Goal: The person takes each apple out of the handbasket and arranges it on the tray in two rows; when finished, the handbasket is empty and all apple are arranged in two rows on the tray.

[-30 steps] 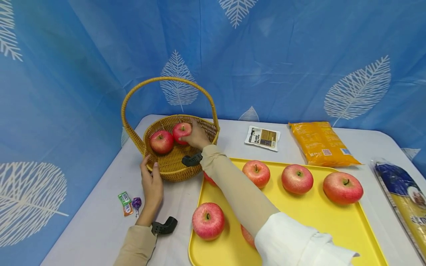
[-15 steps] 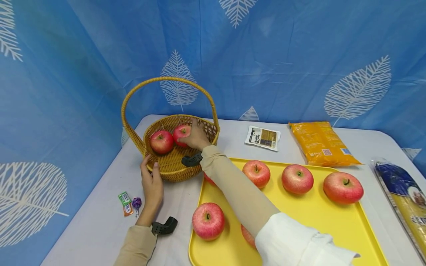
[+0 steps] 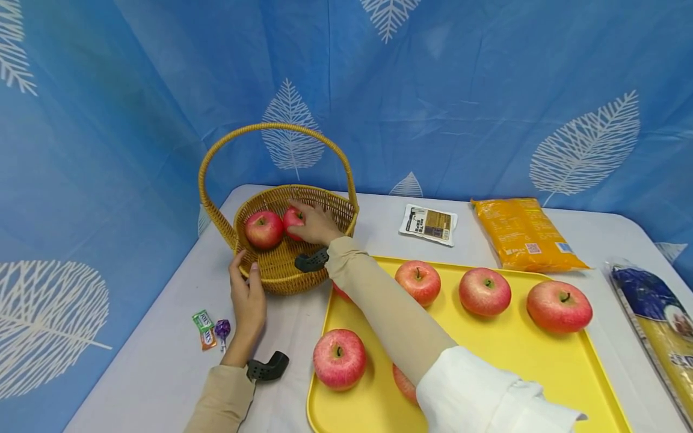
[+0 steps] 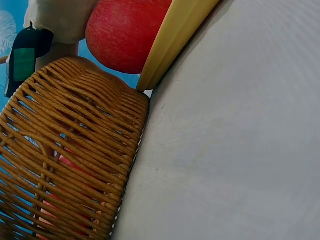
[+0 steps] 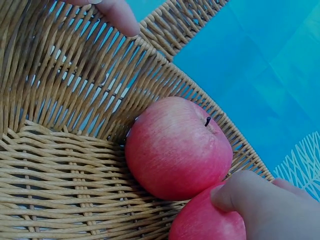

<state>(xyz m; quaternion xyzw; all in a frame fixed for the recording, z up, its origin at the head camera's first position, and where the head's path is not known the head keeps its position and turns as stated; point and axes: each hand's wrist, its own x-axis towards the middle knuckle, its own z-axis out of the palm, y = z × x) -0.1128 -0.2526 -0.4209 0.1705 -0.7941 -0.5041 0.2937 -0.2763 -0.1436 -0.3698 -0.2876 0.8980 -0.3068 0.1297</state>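
Observation:
A wicker basket with a tall arched handle stands at the back left, with two red apples inside. My right hand reaches into it and holds the right-hand apple, its thumb on the near side and a finger across the top. In the right wrist view, that thumb presses the lower apple, which touches the other apple. My left hand holds the basket's near-left rim, fingertips over the edge. The left wrist view shows the basket's outer wall but none of the left hand's fingers.
A yellow tray bearing several apples lies under my right forearm. Candies and a purple lollipop lie left of my left wrist. Behind the tray are a small white packet and an orange bag; another package lies at right.
A finger of my right hand has shifted left across the top of the held apple, which sits slightly farther right. My left hand and the basket have stayed put.

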